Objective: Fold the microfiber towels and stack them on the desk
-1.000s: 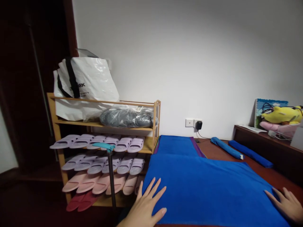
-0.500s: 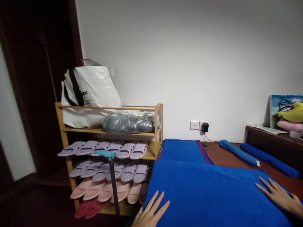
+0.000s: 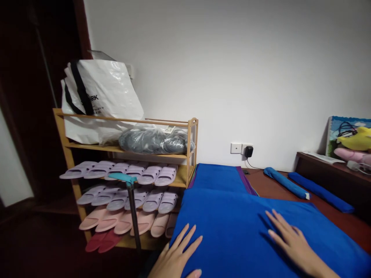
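Observation:
A wide blue cloth [image 3: 228, 224] lies spread over the brown table in front of me. My left hand [image 3: 176, 251] rests on its left edge, fingers spread and holding nothing. Over the middle-right of the cloth is my right hand [image 3: 290, 239], its fingers stretched out above a shadow; whether it touches the fabric I cannot tell. Behind the spread cloth lies a stack of folded cloths [image 3: 218, 177], blue on top with purple showing at the side. Two rolled blue cloths, one lighter [image 3: 285, 183] and one darker [image 3: 320, 192], lie at the back right.
A wooden rack [image 3: 189, 154] on the left holds lilac slippers [image 3: 166, 175], pink slippers [image 3: 124, 222], a white bag [image 3: 107, 90] and a plastic-wrapped grey bundle [image 3: 153, 141]. A turquoise-topped pole [image 3: 131, 208] stands before it. A black plug [image 3: 248, 151] sits in the wall socket.
My right hand has moved left from the cloth's right side toward its middle. My left hand stays at the left edge. The view has shifted slightly.

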{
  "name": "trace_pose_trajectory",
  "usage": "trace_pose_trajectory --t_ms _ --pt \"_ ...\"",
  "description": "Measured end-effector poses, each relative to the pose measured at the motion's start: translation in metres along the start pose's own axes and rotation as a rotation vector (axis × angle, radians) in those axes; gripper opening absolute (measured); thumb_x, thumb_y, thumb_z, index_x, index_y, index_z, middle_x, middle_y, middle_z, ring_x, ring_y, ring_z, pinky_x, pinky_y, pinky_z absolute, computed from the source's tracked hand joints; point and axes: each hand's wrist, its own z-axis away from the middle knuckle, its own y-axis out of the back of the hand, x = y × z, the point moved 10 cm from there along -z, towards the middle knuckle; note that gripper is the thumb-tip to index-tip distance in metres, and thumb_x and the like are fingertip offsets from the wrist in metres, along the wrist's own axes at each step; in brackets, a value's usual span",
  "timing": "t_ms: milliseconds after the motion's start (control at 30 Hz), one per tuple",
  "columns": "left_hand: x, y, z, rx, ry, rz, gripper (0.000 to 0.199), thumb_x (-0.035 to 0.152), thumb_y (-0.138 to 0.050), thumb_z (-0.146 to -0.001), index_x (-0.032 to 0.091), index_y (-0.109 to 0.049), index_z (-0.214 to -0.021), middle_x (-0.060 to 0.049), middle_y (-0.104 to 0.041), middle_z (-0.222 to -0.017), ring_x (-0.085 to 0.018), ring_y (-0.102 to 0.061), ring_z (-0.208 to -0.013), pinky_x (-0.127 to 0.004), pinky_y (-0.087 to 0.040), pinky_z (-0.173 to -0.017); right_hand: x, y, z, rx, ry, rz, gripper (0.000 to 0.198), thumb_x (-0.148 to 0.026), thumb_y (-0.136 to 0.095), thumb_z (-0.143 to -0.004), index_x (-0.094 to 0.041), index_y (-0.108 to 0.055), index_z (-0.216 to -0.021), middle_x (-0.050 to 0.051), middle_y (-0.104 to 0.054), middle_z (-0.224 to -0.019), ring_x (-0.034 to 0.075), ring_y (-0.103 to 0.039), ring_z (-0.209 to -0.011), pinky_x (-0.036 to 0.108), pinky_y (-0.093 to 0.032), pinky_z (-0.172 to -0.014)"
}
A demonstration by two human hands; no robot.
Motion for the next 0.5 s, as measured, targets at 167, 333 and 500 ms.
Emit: trace_pose_trajectory --t_ms 167,333,500 --pt "0.005 0.000 0.002 -0.021 -0.008 0.000 0.065 0.035 -0.055 -0.084 0.039 -0.027 -0.143 0.000 -0.017 -0.151 -0.032 -0.017 -0.137 -0.055 -0.032 -0.102 -0.035 -0.015 0.017 -0.103 -0.035 -0.061 0.065 -0.071 -0.023 -0.083 -0.044 -0.012 -0.142 -0.007 -0.008 -0.150 0.021 -0.003 -0.139 0.053 -0.016 -0.111" --pt "0.004 0.005 0.005 0.007 -0.024 -0.023 0.063 0.037 -0.053 -0.086 0.039 -0.025 -0.143 -0.001 -0.018 -0.151 -0.032 -0.019 -0.137 -0.052 -0.035 -0.101 -0.038 -0.006 0.033 -0.055 0.039 -0.054 0.059 -0.065 -0.026 -0.087 -0.046 -0.013 -0.141 -0.007 -0.011 -0.150 0.020 -0.013 -0.138 0.051 -0.020 -0.111" --pt "0.029 0.028 -0.003 -0.001 -0.139 -0.132 0.050 0.052 -0.046 -0.089 0.033 -0.044 -0.136 -0.006 -0.036 -0.145 -0.034 -0.027 -0.134 -0.063 -0.019 -0.105 -0.058 0.028 0.077 0.222 0.119 -0.039 0.057 -0.061 -0.040 -0.085 -0.035 -0.039 -0.136 0.002 -0.040 -0.139 0.026 -0.042 -0.125 0.044 -0.043 -0.099"
